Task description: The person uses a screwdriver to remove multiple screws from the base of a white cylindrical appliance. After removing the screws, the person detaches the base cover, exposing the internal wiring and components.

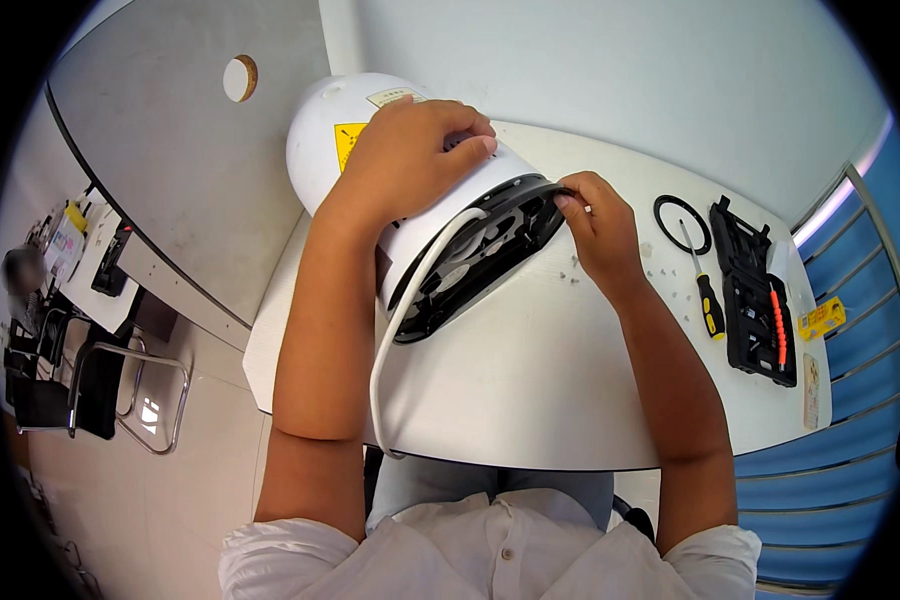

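A white, rounded appliance body [315, 135] with a yellow warning label lies on its side across the table. Its open black underside [485, 262], full of ribs and cut-outs, faces right and toward me. My left hand [410, 150] lies over the top of the body, thumb apart from the fingers, pressing on it. At the upper right of the underside, my right hand [602, 230] pinches the black edge strip [548, 190] between thumb and fingers. A white power cord [378, 385] hangs from the underside over the table's front edge.
On the white table [530, 400], right of my right hand, lie a black ring [658, 222], a yellow-black screwdriver [710, 305], an open black tool case [745, 290] and a small yellow box [822, 319]. Several tiny bits [570, 272] are scattered nearby. A metal railing [875, 240] stands at right.
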`<act>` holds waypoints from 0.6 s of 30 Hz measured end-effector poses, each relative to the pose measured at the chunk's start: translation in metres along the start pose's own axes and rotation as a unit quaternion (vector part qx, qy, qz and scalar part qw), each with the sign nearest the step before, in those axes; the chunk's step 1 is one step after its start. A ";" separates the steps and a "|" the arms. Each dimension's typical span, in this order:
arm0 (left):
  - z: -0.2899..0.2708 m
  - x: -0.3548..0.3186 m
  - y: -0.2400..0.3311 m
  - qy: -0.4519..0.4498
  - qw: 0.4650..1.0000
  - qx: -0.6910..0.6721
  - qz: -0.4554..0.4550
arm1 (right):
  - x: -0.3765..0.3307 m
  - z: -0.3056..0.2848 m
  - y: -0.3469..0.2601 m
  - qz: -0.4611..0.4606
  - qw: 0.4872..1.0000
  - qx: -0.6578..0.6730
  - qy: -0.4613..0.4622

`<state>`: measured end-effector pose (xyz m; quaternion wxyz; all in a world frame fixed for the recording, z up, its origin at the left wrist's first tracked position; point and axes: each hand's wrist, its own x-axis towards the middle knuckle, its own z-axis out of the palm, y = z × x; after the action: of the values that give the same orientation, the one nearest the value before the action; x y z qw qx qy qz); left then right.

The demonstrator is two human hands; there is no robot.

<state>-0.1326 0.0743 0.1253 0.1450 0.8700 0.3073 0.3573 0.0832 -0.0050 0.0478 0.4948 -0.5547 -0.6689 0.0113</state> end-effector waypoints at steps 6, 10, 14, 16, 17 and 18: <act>-0.004 -0.002 -0.002 -0.016 1.000 0.021 0.013 | -0.001 0.000 -0.005 0.012 1.000 -0.025 -0.005; -0.005 -0.004 -0.001 -0.053 0.999 0.003 0.006 | 0.000 -0.005 0.003 0.020 0.999 -0.021 -0.026; -0.002 -0.002 -0.006 -0.046 0.998 -0.003 0.033 | -0.002 -0.005 0.002 -0.014 1.000 -0.005 -0.015; -0.004 -0.003 -0.010 -0.039 0.998 -0.002 0.046 | 0.000 -0.007 0.001 -0.013 0.999 -0.016 -0.031; -0.003 -0.003 -0.013 -0.036 0.998 0.002 0.058 | -0.001 -0.008 0.001 -0.010 0.999 -0.017 -0.036; -0.002 -0.002 -0.014 -0.033 0.997 0.005 0.070 | -0.003 -0.011 0.002 -0.007 0.999 -0.021 -0.041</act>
<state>-0.1414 0.0837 0.1190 0.1256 0.9016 0.2418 0.3361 0.0914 -0.0122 0.0506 0.4555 -0.5594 -0.6923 0.0168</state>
